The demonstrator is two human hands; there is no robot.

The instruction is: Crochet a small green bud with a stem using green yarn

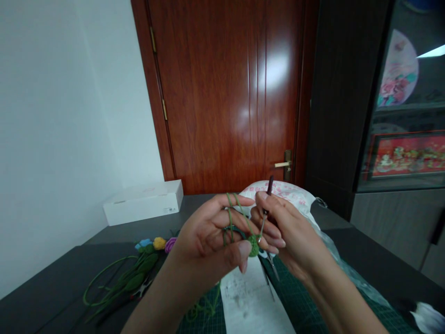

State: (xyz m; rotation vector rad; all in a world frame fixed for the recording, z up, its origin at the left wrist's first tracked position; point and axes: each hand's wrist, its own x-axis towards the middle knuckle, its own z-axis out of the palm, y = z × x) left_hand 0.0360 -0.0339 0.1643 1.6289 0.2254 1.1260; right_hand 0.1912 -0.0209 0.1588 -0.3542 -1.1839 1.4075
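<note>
The left hand [205, 246], fingers half-spread, has green yarn [230, 218] looped over them and holds a small crochet piece [253, 246] at its fingertips. The right hand [280, 232] closes on an upright crochet hook [269, 188], above scissors [273, 268] on a cutting mat [299, 287].

A white wall [59, 116] filled the left of the frame, running back to the corner. Top center was a closed reddish-brown wooden door [222, 93] in a matching frame, with brass hinges [158, 74] on its left edge and a brass lever handle [282, 164] at center right. Soft light made a bright glare [274, 69] on the glossy door. At right stood a dark cabinet [333, 102] with a glass panel [403, 97] showing a floral fan [398, 69] and a red framed picture [406, 155]. A white cardboard box [143, 202] sat against the wall on the dark bench [41, 297].
</note>
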